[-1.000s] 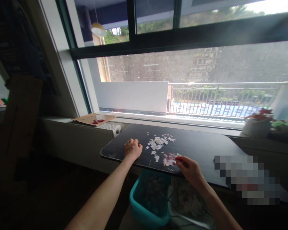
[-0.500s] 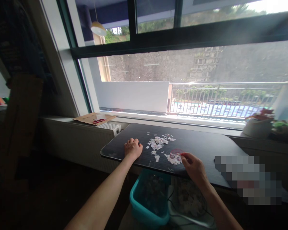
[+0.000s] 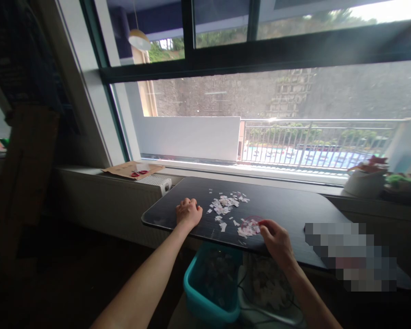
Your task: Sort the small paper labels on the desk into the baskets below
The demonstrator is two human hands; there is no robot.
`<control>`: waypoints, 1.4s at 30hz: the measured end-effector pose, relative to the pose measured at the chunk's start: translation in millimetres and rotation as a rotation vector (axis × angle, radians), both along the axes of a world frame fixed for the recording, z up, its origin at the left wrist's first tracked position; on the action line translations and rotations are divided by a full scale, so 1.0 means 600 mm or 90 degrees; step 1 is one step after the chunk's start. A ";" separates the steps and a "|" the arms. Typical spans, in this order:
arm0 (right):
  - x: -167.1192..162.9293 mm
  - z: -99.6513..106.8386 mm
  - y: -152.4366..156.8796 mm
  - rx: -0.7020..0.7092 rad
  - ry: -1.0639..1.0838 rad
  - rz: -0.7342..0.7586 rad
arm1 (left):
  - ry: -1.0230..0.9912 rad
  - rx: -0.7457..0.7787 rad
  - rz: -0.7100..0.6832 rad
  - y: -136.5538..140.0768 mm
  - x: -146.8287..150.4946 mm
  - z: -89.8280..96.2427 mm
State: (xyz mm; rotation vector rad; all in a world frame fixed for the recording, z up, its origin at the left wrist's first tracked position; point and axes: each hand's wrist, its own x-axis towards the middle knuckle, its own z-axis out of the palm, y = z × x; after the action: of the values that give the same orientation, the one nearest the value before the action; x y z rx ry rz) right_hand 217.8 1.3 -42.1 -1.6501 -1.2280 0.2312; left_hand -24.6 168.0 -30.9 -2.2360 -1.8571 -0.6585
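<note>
Small scraps of white paper lie in two loose heaps on the dark tabletop (image 3: 281, 198): a larger heap (image 3: 224, 204) farther back and a smaller one (image 3: 246, 229) nearer the front edge. My right hand (image 3: 277, 235) pinches the right side of a thin, round, see-through red disc (image 3: 251, 220), which is over the near heap. Some scraps show through or beneath it. To the left of the heaps, my left hand (image 3: 189, 213) rests on the tabletop with its fingers curled in and nothing visible in it.
Under the front edge stand a turquoise tub (image 3: 188, 278) and a pale tub (image 3: 281, 315), both with scraps inside. Red-handled scissors (image 3: 139, 173) lie on brown paper (image 3: 119, 169) by the window. A blurred-out item (image 3: 352, 258) is at the right, and a white pot (image 3: 365, 183) stands on the sill.
The red disc has shifted slightly, and a few scraps at the near heap have spread a little to the left. My left hand stays in place.
</note>
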 end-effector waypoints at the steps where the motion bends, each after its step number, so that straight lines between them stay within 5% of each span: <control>1: 0.002 -0.001 0.001 0.005 0.005 -0.006 | 0.000 0.000 -0.001 0.000 0.000 0.000; 13: -0.001 -0.007 0.008 0.002 -0.001 0.093 | -0.006 -0.020 -0.007 -0.001 0.000 0.003; 31: 0.001 -0.007 0.004 0.011 0.007 0.037 | 0.000 -0.006 0.000 -0.002 0.001 0.003; 37: -0.001 -0.008 0.006 -0.007 0.009 0.134 | -0.003 -0.026 0.000 -0.004 0.001 0.005; 42: 0.002 -0.003 0.001 0.022 0.049 0.054 | -0.004 -0.020 -0.004 -0.003 0.001 0.004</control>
State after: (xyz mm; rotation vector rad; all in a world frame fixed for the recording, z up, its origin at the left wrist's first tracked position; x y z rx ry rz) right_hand 218.8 1.8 -43.8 -1.5467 -1.2385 0.3207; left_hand -24.2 166.4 -28.3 -2.2625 -1.8764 -0.6441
